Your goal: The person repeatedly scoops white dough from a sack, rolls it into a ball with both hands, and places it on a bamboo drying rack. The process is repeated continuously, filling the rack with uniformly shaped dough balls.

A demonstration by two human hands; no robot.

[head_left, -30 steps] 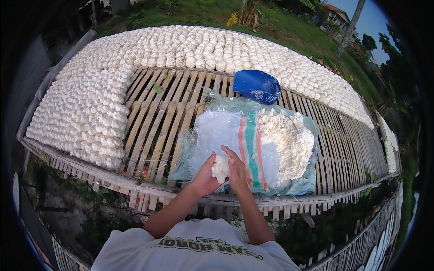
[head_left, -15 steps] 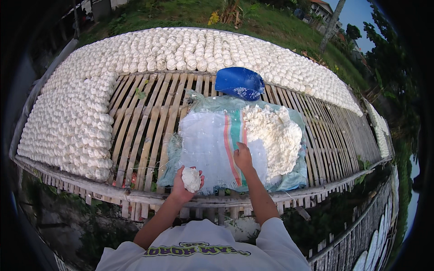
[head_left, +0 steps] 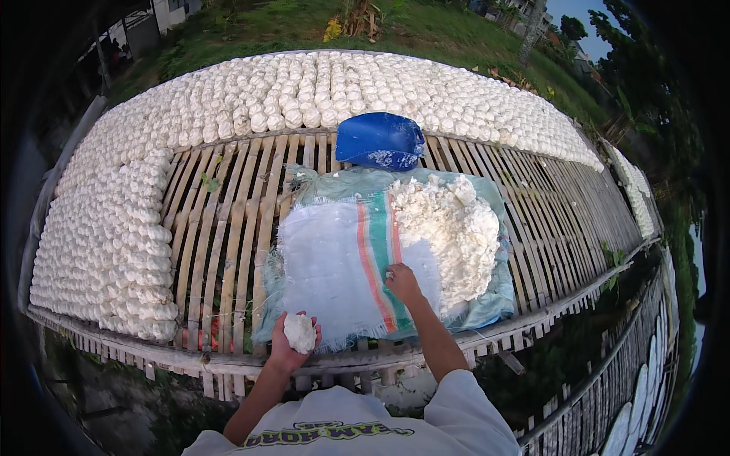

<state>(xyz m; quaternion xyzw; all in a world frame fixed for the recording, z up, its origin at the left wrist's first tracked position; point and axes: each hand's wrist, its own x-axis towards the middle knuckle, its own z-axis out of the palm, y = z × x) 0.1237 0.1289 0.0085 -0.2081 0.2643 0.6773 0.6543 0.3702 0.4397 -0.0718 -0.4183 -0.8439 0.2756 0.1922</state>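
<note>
Slatted bamboo platform with a pole-like front rail spans most of the view. Close-packed rows of rounded white lumps cover its back and left portions. On the slats, a crinkled teal plastic sheet underlies a frayed white woven sack with green and orange-red stripes. Toward the sack's right end, a loose, crumbly white heap. Past the sheet's far edge, near the back rows: a curved blue plastic vessel, smeared white. Right hand is over the striped band, fingers partly curled, tips at or just above the cloth; cannot tell whether they pinch a crumb. Left hand is cupped palm-up by the sack's near-left corner, fingers bent around a single roundish off-white lump with a rough surface. Change noted: one second ago both hands enclose this lump; now they are well apart. Judgement: the left hand alone bears the lump, and the right is free to work separately at the cloth.
</note>
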